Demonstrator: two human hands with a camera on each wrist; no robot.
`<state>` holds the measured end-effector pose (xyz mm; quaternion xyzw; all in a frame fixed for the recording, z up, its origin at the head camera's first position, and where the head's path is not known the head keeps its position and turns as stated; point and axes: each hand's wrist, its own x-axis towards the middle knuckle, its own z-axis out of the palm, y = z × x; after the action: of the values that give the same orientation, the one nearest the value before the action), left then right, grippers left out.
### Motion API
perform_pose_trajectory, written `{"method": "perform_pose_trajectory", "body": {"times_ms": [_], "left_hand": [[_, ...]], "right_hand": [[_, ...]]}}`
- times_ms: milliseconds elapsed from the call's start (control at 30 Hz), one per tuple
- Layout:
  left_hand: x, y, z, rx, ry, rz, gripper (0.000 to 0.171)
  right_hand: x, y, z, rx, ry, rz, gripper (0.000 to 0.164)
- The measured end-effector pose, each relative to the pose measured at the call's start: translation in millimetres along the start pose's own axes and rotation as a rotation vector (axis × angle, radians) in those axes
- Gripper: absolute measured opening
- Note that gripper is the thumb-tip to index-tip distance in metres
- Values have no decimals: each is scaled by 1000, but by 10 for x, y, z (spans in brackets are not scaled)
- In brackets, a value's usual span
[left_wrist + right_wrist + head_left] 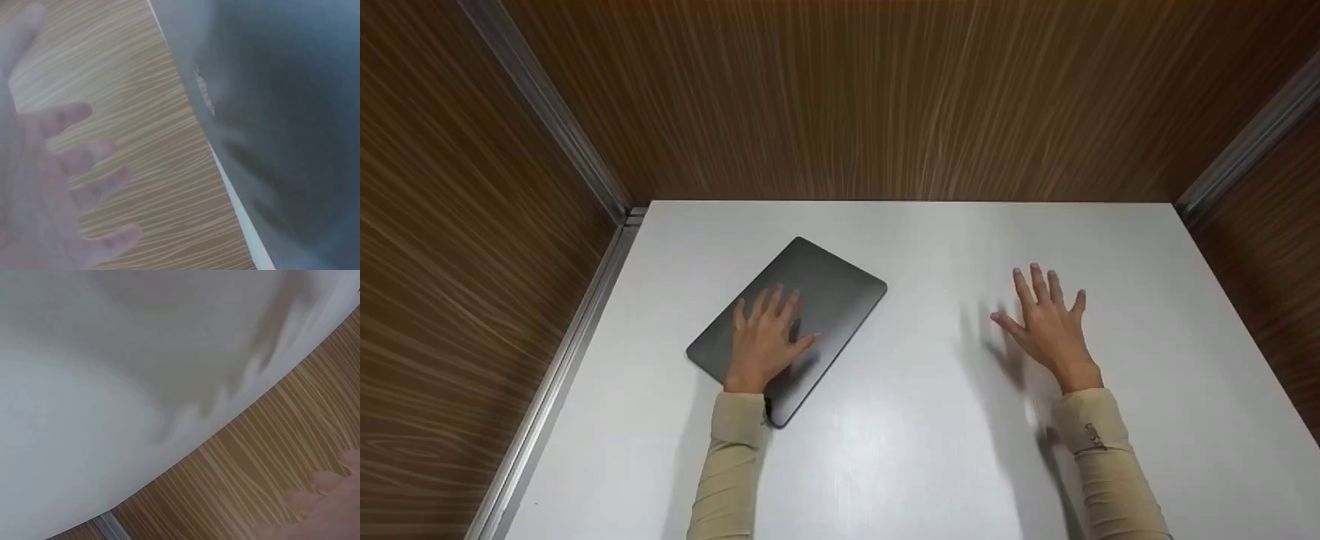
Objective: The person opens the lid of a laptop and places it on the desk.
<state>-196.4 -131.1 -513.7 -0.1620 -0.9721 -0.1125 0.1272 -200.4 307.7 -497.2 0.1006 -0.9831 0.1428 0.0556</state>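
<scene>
A dark grey closed laptop [832,289] lies at a slant on the left half of the white table. My left hand [761,341] hovers above it with spread, straight fingers. In the left wrist view that hand [50,185] is apart from the laptop [292,112], whose surface carries its shadow. Over the table's right half, my right hand [1048,330] is raised with fingers fanned out, holding nothing. Only some fingertips of the right hand [320,506] show in the right wrist view, and its shadow falls on the table.
The white table [885,465] meets brown wood-grain panels at the back [885,97], left [457,262] and right. Grey metal strips [559,120] run along the panel corners and the table's left side.
</scene>
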Motion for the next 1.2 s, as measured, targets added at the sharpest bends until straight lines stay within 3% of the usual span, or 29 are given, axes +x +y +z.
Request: {"method": "perform_pose_trajectory", "body": {"times_ms": [133, 233, 567, 867, 1200], "left_hand": [[-62, 13, -9, 69, 111, 56, 66], [-139, 15, -25, 71, 150, 65, 59], [-452, 54, -89, 4, 121, -5, 56], [-595, 85, -99, 17, 104, -32, 56], [-663, 75, -56, 7, 22, -71, 57]], "right_hand": [[90, -83, 47, -4, 174, -156, 72], [186, -167, 90, 16, 218, -228, 68], [416, -382, 255, 42, 177, -339, 64], [531, -518, 368, -36, 117, -427, 59], [638, -579, 439, -42, 48, -416, 55]]}}
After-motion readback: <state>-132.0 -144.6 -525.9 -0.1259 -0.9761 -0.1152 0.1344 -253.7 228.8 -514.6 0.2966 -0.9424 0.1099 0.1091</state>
